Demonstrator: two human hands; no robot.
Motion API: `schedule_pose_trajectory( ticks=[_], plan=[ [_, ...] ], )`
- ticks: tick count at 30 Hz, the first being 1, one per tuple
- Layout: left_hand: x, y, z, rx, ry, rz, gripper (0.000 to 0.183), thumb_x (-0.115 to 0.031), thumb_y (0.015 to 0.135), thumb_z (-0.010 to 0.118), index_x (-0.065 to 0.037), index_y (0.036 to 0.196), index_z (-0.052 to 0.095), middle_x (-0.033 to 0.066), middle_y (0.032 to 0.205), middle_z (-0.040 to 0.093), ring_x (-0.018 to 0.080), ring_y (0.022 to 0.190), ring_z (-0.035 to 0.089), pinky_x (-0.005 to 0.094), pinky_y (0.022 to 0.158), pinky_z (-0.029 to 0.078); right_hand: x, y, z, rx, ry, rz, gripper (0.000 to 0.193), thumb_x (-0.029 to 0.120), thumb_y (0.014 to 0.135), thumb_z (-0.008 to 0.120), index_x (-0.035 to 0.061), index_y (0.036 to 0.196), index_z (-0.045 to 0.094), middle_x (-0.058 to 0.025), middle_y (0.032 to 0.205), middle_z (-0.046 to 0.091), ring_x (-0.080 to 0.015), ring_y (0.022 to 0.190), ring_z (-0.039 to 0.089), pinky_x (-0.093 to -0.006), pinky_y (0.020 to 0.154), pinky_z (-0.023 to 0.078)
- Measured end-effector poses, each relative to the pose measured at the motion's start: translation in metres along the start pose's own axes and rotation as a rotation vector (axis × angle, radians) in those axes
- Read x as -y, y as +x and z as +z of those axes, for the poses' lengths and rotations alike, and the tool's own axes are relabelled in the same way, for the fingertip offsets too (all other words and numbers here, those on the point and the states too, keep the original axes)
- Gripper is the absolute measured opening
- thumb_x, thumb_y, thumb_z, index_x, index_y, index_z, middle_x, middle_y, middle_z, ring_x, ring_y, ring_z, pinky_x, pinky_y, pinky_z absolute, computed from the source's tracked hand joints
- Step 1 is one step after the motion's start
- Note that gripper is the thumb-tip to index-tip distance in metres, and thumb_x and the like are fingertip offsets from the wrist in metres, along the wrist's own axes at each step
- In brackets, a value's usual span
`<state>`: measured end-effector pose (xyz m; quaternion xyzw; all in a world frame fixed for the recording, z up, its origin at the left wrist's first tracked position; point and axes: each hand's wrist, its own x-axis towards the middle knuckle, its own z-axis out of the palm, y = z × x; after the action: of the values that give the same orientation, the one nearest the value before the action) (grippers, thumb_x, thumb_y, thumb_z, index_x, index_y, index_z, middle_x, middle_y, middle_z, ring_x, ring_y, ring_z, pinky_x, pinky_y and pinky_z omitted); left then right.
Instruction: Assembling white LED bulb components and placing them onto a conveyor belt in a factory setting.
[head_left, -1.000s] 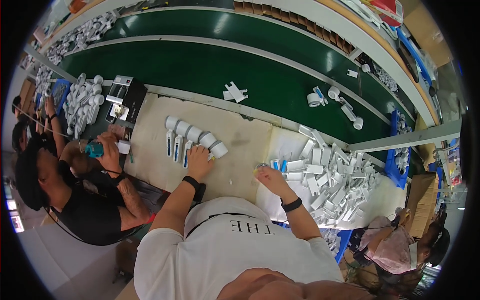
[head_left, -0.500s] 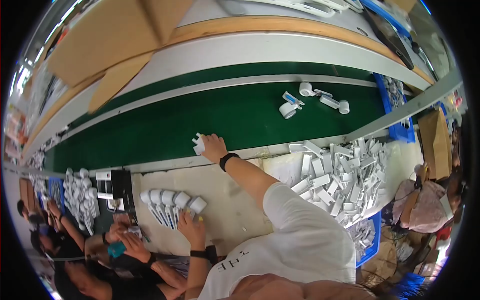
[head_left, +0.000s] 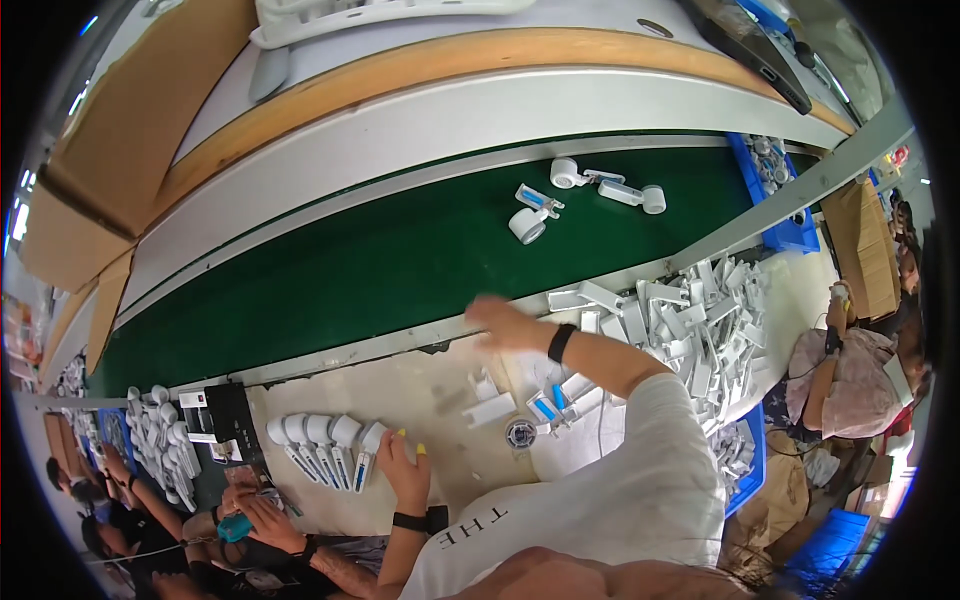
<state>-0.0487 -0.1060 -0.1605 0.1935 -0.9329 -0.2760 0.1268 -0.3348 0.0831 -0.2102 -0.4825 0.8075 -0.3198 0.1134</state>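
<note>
My left hand (head_left: 405,475) is at the right end of a row of white round-headed parts (head_left: 318,428) with narrow stems and blue strips. Its fingers are apart, two with yellow tips, and it touches or nearly touches the last part; I cannot tell which. Smeared by motion, my right hand (head_left: 500,325) hovers over the near edge of the green belt (head_left: 330,310). No object shows in it, though its fingers are unclear. On the table (head_left: 440,385) below it lie white bracket-like pieces (head_left: 488,402), a small round metal-looking item (head_left: 520,433) and blue-and-white pieces (head_left: 546,407).
A big heap of white plastic pieces (head_left: 700,320) lies to the right, with blue bins (head_left: 790,232) beyond. Several white parts (head_left: 530,225) rest on the belt. A black box (head_left: 220,425) stands left, near a co-worker's hands (head_left: 265,520). A metal post (head_left: 800,190) slants at right.
My right hand has moved right and back toward me, away from the belt; the white piece seen in it no longer shows. Pieces formerly behind my right arm now show. The view has shifted.
</note>
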Motion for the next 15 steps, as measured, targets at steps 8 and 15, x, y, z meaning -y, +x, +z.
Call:
schedule_pose_trajectory(
  ticks=[8,15],
  plan=[
    [-0.032,-0.012,0.001,0.123,-0.097,0.001,0.041,-0.005,0.068,0.060,-0.001,0.108,0.049,0.0162,0.115,0.046,0.0351,0.105,0.043,0.0412,0.090,0.034,-0.072,0.045,-0.089,-0.042,-0.724,0.508,0.045,0.013,0.079,0.049,0.0178,0.123,0.044,-0.0106,0.110,0.048,-0.0315,0.101,0.050,-0.0441,0.081,0.043],
    [-0.036,-0.008,-0.009,0.188,-0.344,0.149,0.033,-0.003,0.070,0.057,-0.002,0.103,0.054,0.0168,0.103,0.055,0.0317,0.095,0.053,0.0368,0.084,0.041,0.020,0.012,-0.113,-0.388,0.448,0.398,0.054,0.011,0.074,0.065,0.0055,0.122,0.041,-0.0110,0.111,0.050,-0.0215,0.098,0.053,-0.0321,0.081,0.045]
  ],
)
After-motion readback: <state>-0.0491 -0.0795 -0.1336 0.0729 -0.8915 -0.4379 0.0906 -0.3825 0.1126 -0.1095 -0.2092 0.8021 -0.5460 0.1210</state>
